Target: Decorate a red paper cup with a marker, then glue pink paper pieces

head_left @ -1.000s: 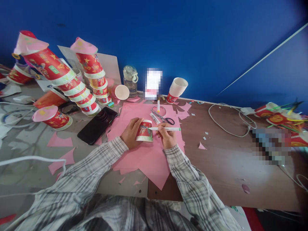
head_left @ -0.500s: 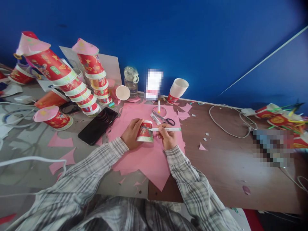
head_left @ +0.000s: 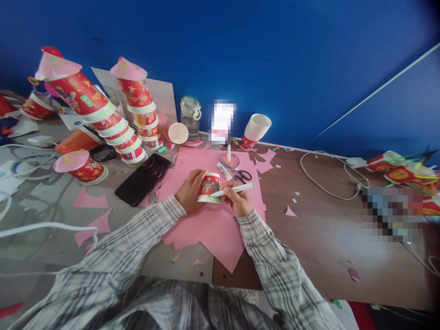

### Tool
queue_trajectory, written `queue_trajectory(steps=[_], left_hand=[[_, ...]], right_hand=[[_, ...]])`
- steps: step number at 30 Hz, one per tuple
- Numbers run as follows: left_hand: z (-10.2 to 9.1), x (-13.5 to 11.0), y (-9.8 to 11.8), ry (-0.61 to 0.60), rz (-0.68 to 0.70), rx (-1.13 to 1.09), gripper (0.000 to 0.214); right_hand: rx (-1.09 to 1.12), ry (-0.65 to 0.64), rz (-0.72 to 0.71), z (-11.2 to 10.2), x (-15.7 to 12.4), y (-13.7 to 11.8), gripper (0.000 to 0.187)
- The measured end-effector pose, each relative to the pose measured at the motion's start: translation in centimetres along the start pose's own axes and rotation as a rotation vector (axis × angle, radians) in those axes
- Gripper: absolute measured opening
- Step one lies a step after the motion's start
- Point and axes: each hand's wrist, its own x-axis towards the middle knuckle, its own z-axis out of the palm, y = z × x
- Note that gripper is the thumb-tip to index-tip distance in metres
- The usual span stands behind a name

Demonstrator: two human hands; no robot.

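My left hand (head_left: 190, 191) is closed around the left side of a red paper cup (head_left: 209, 184) with a printed pattern and a white band along its lower edge. Green marks show on that band. Between the fingers of my right hand (head_left: 238, 199) is a white marker (head_left: 239, 188) with a green end, its tip at the cup's lower band. Under both hands lies pink paper (head_left: 213, 233). Just beyond the cup are a glue stick (head_left: 223, 171), scissors (head_left: 242, 175) and a yellow-and-white marker (head_left: 228, 152).
Two towers of stacked red cups, one nearer (head_left: 99, 112) and one farther (head_left: 139, 98), rise at the left. A black phone (head_left: 142, 179) lies beside the pink paper. At the back stand a water bottle (head_left: 190, 118) and nested paper cups (head_left: 256, 130). A white cable (head_left: 311, 183) loops at right.
The marker's tip has moved down from the printed part of the cup to its lower band, and the marker now slants more. My left hand keeps its hold.
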Motion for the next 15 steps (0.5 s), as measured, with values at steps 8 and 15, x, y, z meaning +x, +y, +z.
queue_trajectory(steps=[8, 15], left_hand=[[-0.02, 0.08, 0.05, 0.014, 0.026, 0.008, 0.069], [0.06, 0.05, 0.01, 0.005, 0.021, -0.008, 0.070]], right_hand=[[-0.001, 0.003, 0.030, -0.10, 0.04, 0.09, 0.022], [0.027, 0.108, 0.027, -0.08, 0.16, 0.14, 0.023]])
